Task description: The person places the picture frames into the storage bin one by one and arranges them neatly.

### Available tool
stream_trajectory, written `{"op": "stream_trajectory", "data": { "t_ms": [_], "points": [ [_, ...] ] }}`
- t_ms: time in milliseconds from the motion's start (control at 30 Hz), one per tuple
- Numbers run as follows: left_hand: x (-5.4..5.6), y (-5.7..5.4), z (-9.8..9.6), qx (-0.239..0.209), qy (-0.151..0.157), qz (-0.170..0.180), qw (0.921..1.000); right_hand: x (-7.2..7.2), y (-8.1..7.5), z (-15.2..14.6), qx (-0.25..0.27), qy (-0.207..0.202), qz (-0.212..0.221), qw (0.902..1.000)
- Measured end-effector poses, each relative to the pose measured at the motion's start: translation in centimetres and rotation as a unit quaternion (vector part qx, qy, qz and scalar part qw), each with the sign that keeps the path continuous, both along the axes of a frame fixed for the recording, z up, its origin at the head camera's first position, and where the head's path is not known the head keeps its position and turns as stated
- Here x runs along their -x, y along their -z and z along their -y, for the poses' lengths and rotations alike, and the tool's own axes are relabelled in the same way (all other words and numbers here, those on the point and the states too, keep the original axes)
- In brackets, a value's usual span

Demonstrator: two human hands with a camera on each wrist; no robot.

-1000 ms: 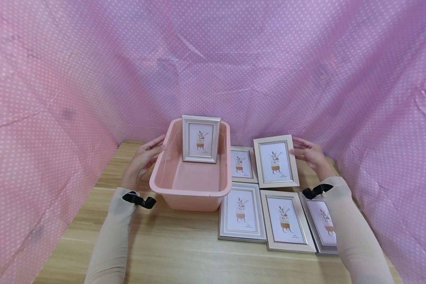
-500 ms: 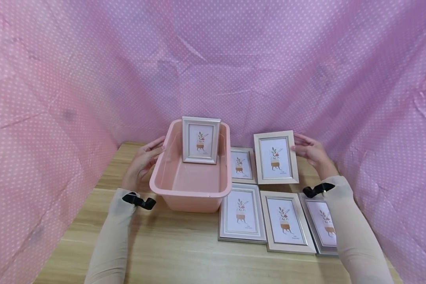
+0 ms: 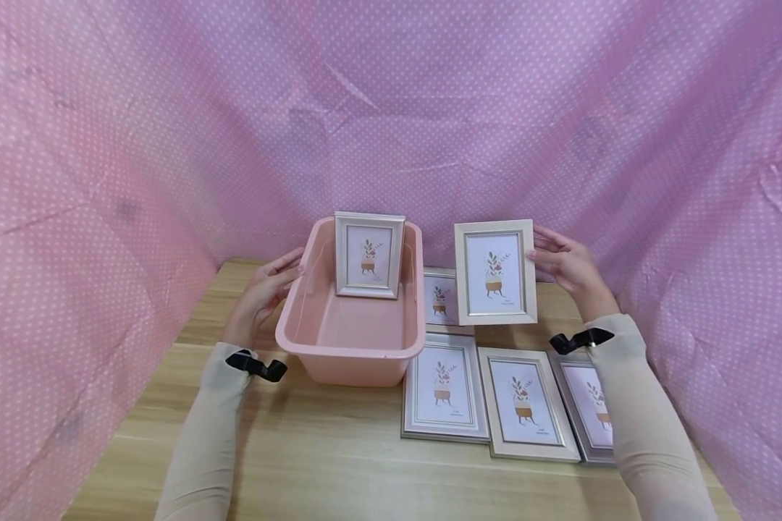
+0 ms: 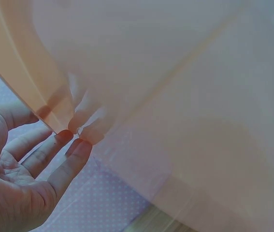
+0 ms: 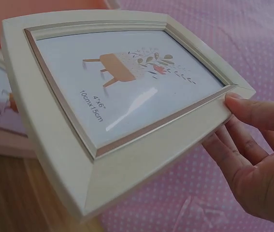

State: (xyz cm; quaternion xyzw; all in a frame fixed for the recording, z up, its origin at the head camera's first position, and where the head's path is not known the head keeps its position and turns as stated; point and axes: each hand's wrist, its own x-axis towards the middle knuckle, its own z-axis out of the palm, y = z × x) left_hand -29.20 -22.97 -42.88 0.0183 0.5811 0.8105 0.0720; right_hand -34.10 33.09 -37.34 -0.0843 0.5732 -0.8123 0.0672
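A cream photo frame (image 3: pixel 494 271) with a plant picture is upright above the back right of the table. My right hand (image 3: pixel 570 268) pinches its right edge, thumb on the front and fingers behind, as the right wrist view (image 5: pixel 257 140) shows. A pink plastic basin (image 3: pixel 348 373) stands to the left. My left hand (image 3: pixel 263 297) touches the basin's left side under the rim with extended fingers; in the left wrist view, the fingertips (image 4: pixel 82 145) meet the glossy wall. Inside the basin, a silver-white photo frame (image 3: pixel 368 289) leans upright against the far end.
Several photo frames lie face up right of the basin: a partly hidden one (image 3: pixel 439 300) behind, a silver one (image 3: pixel 443 427), a cream one (image 3: pixel 531 449), and a grey one (image 3: pixel 573 383) partly under the right sleeve. Pink dotted cloth (image 3: pixel 391 108) surrounds the wooden table (image 3: pixel 339 463).
The right hand has raised the cream photo frame and brought it slightly left, so it overlaps the frame lying behind it more. The left hand and basin have stayed in place.
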Motion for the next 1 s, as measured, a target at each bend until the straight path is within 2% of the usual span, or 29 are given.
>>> {"op": "stream_trajectory", "data": {
  "t_ms": [267, 533, 800, 1000],
  "points": [
    [-0.3, 0.0, 0.0, 0.029, 0.002, -0.002, 0.9996, -0.1, -1.5, 1.6, 0.026, -0.028, -0.024, 0.999],
    [0.2, -0.2, 0.1, 0.01, -0.001, -0.001, 0.9999, 0.1, -3.3, 3.7, 0.046, -0.033, -0.039, 0.9976],
    [0.1, -0.1, 0.1, 0.009, 0.004, -0.001, 1.0, 0.2, -4.8, 5.7, 0.049, -0.042, -0.052, 0.9965],
    [-0.1, -0.2, 0.0, 0.019, -0.002, 0.002, 0.9998, 0.2, -6.1, 7.3, 0.053, -0.034, -0.058, 0.9963]
  ]
}}
